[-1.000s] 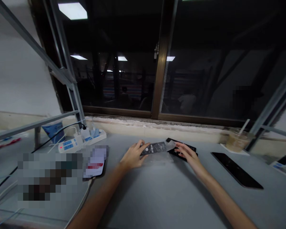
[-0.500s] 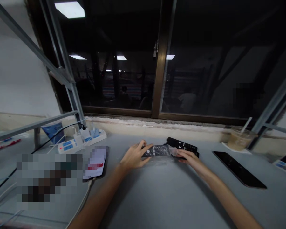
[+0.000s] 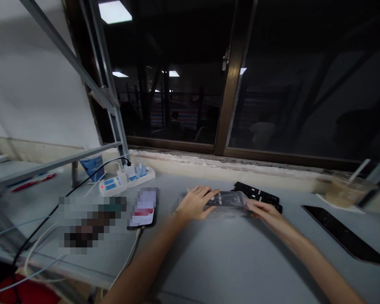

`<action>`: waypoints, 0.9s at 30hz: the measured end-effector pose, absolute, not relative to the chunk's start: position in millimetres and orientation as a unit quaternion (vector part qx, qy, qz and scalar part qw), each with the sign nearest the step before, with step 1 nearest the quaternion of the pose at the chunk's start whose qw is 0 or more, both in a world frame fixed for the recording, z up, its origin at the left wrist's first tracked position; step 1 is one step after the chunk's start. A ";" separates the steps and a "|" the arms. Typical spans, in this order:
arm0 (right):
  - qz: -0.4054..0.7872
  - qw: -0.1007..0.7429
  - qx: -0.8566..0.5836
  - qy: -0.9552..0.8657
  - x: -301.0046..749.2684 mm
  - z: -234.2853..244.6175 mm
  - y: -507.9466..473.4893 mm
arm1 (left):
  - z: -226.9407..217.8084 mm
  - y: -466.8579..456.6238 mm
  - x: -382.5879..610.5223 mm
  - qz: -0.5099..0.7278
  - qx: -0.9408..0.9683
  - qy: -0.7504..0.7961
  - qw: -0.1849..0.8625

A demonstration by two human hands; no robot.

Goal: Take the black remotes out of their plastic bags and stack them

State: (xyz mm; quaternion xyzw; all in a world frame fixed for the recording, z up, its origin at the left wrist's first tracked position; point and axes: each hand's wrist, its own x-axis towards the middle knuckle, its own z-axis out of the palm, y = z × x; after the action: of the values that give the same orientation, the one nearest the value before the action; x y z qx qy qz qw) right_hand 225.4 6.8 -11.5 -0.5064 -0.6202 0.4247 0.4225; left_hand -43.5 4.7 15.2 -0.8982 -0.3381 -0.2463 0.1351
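Note:
A black remote control with pale buttons lies inside a clear plastic bag, just above the grey tabletop or on it; I cannot tell which. My left hand grips the remote's left end through the plastic, thumb on the near side and fingers over the far side. At the other end, my right hand pinches the bag between thumb and fingers. Behind that hand lie more black remotes, overlapping and partly hidden by it.
Left of my hands are a phone with a lit screen and a charging cable, and a white power strip with plugs. A dark tablet-like slab and an iced drink cup stand to the right. Metal frame posts flank the window.
The view has swung left, so everything sits further right in the picture. My left hand's fingers have flattened over the bagged remote. The right hand still pinches the bag's end.

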 end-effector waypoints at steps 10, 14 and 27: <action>0.434 0.464 -0.519 -0.571 233.3 -26.7 14.8 | 12.2 -1.0 -33.3 -0.229 -0.911 -0.314 0.140; 0.445 0.460 -0.523 -0.563 235.6 -31.5 17.6 | 11.2 -0.9 -31.2 -0.223 -0.905 -0.324 0.161; 0.468 0.435 -0.486 -0.597 224.0 -2.4 1.0 | 11.5 -5.0 -22.3 -0.246 -0.871 -0.398 0.150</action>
State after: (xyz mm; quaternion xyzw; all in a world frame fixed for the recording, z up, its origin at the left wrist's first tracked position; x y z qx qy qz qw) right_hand 224.0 1.0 -2.4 -0.4856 -0.5967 0.4680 0.4348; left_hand -22.3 -5.0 11.5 -0.8708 -0.3982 -0.2463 0.1500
